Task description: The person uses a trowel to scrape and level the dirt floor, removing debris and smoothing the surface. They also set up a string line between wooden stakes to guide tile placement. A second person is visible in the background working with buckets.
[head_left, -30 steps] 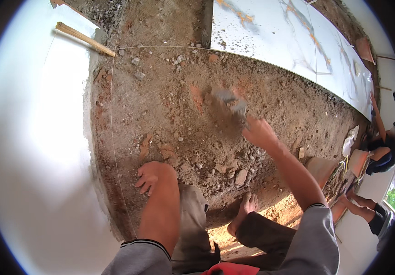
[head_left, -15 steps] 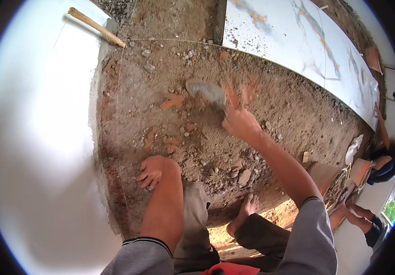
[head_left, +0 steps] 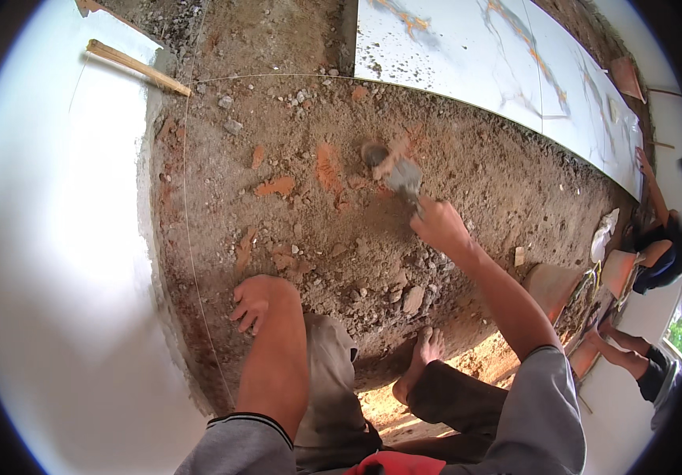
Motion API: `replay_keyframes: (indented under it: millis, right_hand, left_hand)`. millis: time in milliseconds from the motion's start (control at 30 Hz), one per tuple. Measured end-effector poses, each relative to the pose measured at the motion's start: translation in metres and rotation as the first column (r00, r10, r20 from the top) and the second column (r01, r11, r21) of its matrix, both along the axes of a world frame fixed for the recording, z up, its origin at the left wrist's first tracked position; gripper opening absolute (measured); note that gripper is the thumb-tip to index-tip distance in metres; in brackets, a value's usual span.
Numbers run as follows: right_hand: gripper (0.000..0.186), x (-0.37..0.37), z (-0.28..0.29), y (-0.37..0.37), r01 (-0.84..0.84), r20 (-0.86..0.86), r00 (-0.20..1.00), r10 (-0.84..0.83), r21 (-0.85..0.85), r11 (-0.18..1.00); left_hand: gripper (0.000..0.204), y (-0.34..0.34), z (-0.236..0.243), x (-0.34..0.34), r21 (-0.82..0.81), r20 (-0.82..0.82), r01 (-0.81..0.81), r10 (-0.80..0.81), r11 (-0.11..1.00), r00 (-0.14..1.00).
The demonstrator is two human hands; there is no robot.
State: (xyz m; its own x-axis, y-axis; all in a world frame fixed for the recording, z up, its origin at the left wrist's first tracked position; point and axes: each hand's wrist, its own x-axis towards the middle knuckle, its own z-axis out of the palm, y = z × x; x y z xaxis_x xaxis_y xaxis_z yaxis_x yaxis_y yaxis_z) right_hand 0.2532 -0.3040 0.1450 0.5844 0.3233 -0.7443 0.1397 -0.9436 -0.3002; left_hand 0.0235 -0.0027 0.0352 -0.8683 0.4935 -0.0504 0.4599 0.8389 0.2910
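My right hand [head_left: 438, 225] grips the handle of a grey trowel [head_left: 403, 178] whose blade rests on the brown dirt bed [head_left: 293, 214], among orange brick fragments [head_left: 327, 166]. My left hand [head_left: 255, 303] presses on the dirt near my knee, fingers bent and holding nothing. My bare foot [head_left: 422, 360] stands on the dirt's near edge. A thin string line [head_left: 190, 237] runs along the dirt's left side.
White marble-look tiles [head_left: 476, 63] lie along the far side, and a white tiled surface [head_left: 56, 237] on the left. A wooden stick [head_left: 139, 68] lies at top left. Another person [head_left: 654, 261] crouches at the right beside terracotta pieces [head_left: 551, 285].
My right hand has swept the trowel across the dirt, from right to left and back toward the middle. The view has shifted slightly. My left hand stays planted.
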Motion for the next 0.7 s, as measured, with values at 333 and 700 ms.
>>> replay_keyframes:
  millis: [333,700]
  right_hand:
    - [0.028,0.012,0.031,0.036,-0.068,0.149,0.988,0.048,0.132,0.989]
    - [0.039,-0.079,0.04,-0.014,-0.274,-0.244,0.939,0.242,-0.104,0.956]
  left_hand:
    - [0.06,-0.009,-0.022,-0.017,-0.152,-0.149,0.036,-0.059,0.988,0.987]
    - [0.059,-0.005,0.019,0.005,-0.269,-0.173,0.064,-0.114,0.961,0.978]
